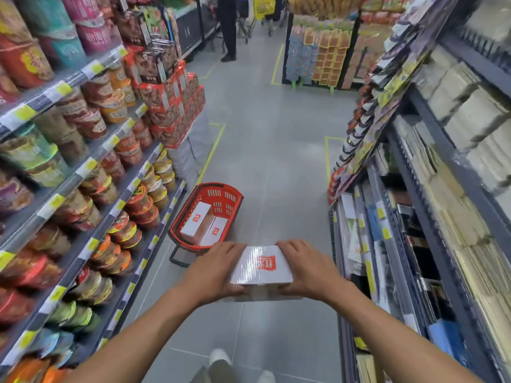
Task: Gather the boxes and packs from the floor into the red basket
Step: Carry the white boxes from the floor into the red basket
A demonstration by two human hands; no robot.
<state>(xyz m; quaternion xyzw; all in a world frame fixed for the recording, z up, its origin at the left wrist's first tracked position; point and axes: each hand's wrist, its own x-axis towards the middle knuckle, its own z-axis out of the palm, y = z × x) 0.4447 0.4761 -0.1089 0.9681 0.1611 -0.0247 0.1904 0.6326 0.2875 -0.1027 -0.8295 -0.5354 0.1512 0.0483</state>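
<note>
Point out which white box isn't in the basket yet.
The held box, gripped between left hand and right hand; the far box and near box already lie inside the red basket.

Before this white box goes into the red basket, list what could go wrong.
1. The glossy white rectangular box with a red logo is gripped only at its ends by the left hand and right hand; the slick wrap could slip.
2. The red plastic basket already holds two white boxes lying tilted; another may land crooked and slide.
3. The basket stands beside the low shelf of noodle bowls; a wide swing might knock one.
</note>
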